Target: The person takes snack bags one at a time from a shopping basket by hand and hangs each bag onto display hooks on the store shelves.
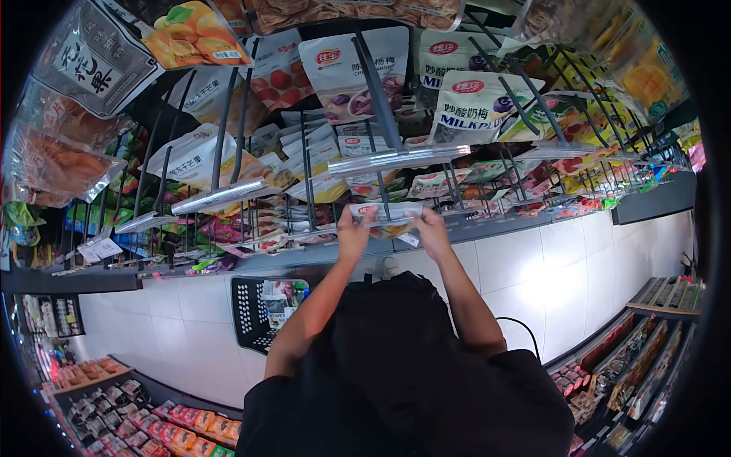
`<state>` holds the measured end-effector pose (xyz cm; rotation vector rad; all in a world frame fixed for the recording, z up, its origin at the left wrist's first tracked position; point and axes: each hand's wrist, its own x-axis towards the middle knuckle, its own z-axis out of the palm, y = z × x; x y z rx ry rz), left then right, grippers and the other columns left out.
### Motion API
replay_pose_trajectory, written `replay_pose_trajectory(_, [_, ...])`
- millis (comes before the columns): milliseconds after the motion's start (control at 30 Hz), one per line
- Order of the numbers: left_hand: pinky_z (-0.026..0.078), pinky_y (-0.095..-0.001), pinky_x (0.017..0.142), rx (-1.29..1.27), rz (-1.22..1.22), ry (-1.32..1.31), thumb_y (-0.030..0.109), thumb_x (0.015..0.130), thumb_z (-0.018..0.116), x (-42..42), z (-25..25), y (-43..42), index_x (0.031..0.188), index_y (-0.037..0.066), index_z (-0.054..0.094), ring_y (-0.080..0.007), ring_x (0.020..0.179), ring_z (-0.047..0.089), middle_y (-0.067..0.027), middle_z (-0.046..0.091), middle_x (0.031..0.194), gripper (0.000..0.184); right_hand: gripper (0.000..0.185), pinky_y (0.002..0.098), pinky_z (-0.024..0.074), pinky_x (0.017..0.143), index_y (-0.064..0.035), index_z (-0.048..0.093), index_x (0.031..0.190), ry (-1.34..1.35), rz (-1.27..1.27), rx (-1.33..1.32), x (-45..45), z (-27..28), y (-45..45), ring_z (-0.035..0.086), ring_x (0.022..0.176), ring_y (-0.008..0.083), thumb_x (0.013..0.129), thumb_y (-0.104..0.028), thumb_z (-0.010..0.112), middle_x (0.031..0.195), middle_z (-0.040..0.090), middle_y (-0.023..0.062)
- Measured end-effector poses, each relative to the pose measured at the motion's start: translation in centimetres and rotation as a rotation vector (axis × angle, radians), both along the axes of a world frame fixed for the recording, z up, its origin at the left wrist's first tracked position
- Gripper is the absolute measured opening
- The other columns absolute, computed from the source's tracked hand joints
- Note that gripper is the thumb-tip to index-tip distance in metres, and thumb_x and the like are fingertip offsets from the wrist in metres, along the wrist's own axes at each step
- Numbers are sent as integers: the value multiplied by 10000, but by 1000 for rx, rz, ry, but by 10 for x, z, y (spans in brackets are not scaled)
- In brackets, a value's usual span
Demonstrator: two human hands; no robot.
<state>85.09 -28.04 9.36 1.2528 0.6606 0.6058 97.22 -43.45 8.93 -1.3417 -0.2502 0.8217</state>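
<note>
Between my two hands is a snack bag [396,214], white along its top with a red logo and an orange-brown lower part. My left hand [353,234] is closed on its left top corner, and my right hand [432,230] grips the right one. The bag is seen steeply from above, so its front is mostly hidden. A black hook crosses just above it, and I cannot tell whether the bag hangs on that hook. Around it are more hanging bags, among them a plum bag [356,72] higher up.
Black hooks with clear label strips [400,158] stick out from the shelf above my hands. A black shopping basket [253,311] with packets inside stands on the tiled floor [190,327] to the left. Snack displays [175,430] stand behind me on both sides.
</note>
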Motion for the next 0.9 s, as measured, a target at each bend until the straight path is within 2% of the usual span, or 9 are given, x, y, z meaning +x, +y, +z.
replay_pose_trajectory(67, [567, -286, 542, 11, 25, 61, 261, 894, 745, 1, 5, 2, 1002, -12, 565, -121, 731, 648, -84, 668, 871, 345, 238, 275, 490, 852, 8, 650, 1144, -69, 15, -62, 5, -8, 5, 627, 939, 122, 949, -128, 654, 1040, 689, 65])
replay_pose_trajectory(167, [558, -280, 582, 191, 81, 59, 283, 894, 746, 6, -10, 9, 1008, -19, 576, -101, 715, 609, -71, 665, 857, 365, 301, 273, 488, 882, 7, 622, 1201, -153, -4, -72, 6, -4, 13, 637, 991, 139, 946, -145, 668, 1082, 688, 84])
replay_pose_trajectory(267, [552, -275, 614, 207, 137, 67, 306, 894, 745, 16, -18, 13, 1007, -13, 586, -90, 696, 578, -56, 660, 849, 374, 367, 277, 486, 902, 9, 589, 1253, -235, -109, -55, 2, -14, 20, 637, 1042, 147, 933, -143, 682, 1128, 683, 106])
replay_pose_trajectory(400, [555, -276, 609, 73, 150, 131, 332, 884, 752, 24, 6, 14, 1028, -25, 580, -98, 733, 595, -71, 658, 871, 422, 365, 289, 496, 903, 11, 594, 1253, -381, -212, -106, -1, -51, 13, 647, 1052, 163, 923, -126, 672, 1134, 691, 132])
replay_pose_trajectory(467, [556, -272, 600, 127, 152, 207, 339, 874, 762, 27, 6, 19, 1050, -31, 571, -100, 761, 602, -85, 654, 903, 452, 330, 289, 503, 889, 11, 613, 1227, -330, -113, -228, -7, -51, 1, 655, 1039, 180, 926, -120, 650, 1112, 697, 139])
replay_pose_trajectory(567, [563, -314, 670, 159, 180, 253, 353, 852, 781, 26, 24, 15, 1071, -30, 566, -138, 830, 620, -109, 647, 929, 491, 294, 300, 512, 891, 16, 630, 1213, -336, 21, -277, -20, -58, -14, 663, 1027, 194, 952, -118, 618, 1090, 704, 133])
replay_pose_trajectory(667, [541, -360, 791, 591, 315, 260, 331, 833, 789, 7, -29, 14, 1097, -18, 572, -229, 899, 650, -142, 656, 958, 489, 268, 310, 526, 870, 13, 644, 1196, -176, 119, -240, -37, -62, -27, 678, 996, 200, 976, -130, 590, 1055, 712, 128])
replay_pose_trajectory(767, [499, -382, 877, 545, 159, 379, 266, 820, 780, -48, -36, -2, 1071, -10, 602, -325, 974, 646, -167, 668, 975, 413, 235, 289, 536, 799, 49, 647, 1122, 6, 214, -249, -49, -52, -29, 694, 887, 186, 978, -102, 541, 978, 719, 129])
replay_pose_trajectory(900, [500, -408, 858, 656, 165, 504, 149, 816, 729, -137, -20, -24, 954, 11, 645, -362, 963, 638, -164, 667, 978, 212, 223, 302, 552, 789, 45, 648, 1077, 53, 381, -264, -47, -56, -23, 697, 860, 190, 996, -115, 516, 967, 715, 132])
